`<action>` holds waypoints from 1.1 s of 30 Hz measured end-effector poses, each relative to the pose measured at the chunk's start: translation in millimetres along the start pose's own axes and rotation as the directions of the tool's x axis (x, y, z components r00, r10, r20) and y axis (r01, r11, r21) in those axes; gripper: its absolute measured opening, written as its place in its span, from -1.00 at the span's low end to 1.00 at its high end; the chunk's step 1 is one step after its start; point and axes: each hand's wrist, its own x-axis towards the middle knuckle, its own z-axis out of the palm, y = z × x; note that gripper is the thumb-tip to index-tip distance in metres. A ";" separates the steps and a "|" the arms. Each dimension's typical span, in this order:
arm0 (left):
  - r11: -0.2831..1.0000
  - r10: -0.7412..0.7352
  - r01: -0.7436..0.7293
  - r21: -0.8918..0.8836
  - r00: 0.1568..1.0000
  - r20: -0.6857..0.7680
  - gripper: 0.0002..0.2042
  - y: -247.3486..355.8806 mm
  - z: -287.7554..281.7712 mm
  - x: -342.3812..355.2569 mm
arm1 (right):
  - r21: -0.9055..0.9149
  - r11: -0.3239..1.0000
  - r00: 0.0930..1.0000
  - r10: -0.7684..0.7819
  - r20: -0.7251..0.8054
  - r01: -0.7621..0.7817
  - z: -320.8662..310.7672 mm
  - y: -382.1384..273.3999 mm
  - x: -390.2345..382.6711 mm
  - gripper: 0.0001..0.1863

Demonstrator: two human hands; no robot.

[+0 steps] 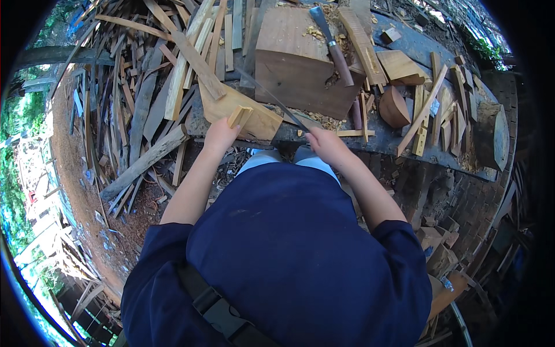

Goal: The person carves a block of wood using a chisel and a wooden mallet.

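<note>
My left hand [221, 134] is closed round a small pale wooden block [243, 117] with a step or notch in its top. The block is over a flat light-brown board [260, 122] at the bench's near edge. In my closed right hand [328, 143] is one end of a long, thin, dark metal tool [272, 97], like a file; its edge detail is too fine to make out. The tool slants away to the far left, in front of a big wooden block [303, 87], apart from the small block.
A chisel [340, 61] with a brown handle lies on the big block among wood shavings [332, 120]. Wood offcuts [396, 109] and sticks cover the bench's right side. Scrap strips [136, 87] are heaped at the left, with a thick grey timber [144, 162] below them.
</note>
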 end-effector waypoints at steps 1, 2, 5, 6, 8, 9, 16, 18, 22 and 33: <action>1.000 -0.002 0.002 -0.016 1.000 0.000 -0.68 -1.6 0.0 1.4 | -0.019 1.000 1.000 -0.012 0.015 0.012 9.4 -7.9 8.8 -0.70; 0.999 -0.004 0.004 -0.032 1.000 0.000 -0.69 -2.6 0.4 2.8 | -0.014 1.000 1.000 -0.012 0.018 0.012 17.3 -12.3 16.1 -0.70; 1.000 0.014 -0.013 0.018 0.999 -0.045 -0.70 -11.7 7.2 8.1 | -0.087 0.991 0.995 -0.099 0.001 0.099 29.0 -19.7 26.1 -0.71; 1.000 0.007 -0.006 0.019 0.999 -0.047 -0.70 -12.4 7.3 8.2 | -0.139 0.980 0.990 -0.140 0.017 0.141 28.5 -21.4 24.6 -0.72; 1.000 0.010 -0.009 0.017 0.999 -0.046 -0.70 -13.3 8.4 8.4 | -0.188 0.964 0.982 -0.184 0.039 0.188 26.7 -24.6 19.8 -0.72; 1.000 0.004 -0.003 0.018 0.999 -0.047 -0.70 -12.3 8.5 7.6 | -0.240 0.956 0.985 -0.156 0.077 0.170 23.5 -28.2 15.1 -0.73; 0.998 -0.041 0.042 0.040 0.999 -0.025 -0.71 -9.1 10.1 6.9 | -0.246 0.946 0.978 -0.209 0.026 0.209 49.1 -34.4 50.2 -0.74; 0.996 -0.088 0.088 0.020 0.996 -0.007 -0.71 -9.8 9.1 7.1 | -0.258 0.942 0.976 -0.215 0.026 0.214 51.9 -36.8 56.5 -0.75; 0.996 -0.035 0.039 0.083 0.999 -0.040 -0.73 -1.9 5.9 0.5 | -0.352 0.909 0.972 -0.233 0.015 0.223 50.4 -23.4 35.9 -0.79; 0.995 -0.075 0.076 0.062 0.997 -0.020 -0.74 0.3 3.5 -0.5 | -0.291 0.931 0.970 -0.240 -0.040 0.219 64.8 -22.6 46.2 -0.86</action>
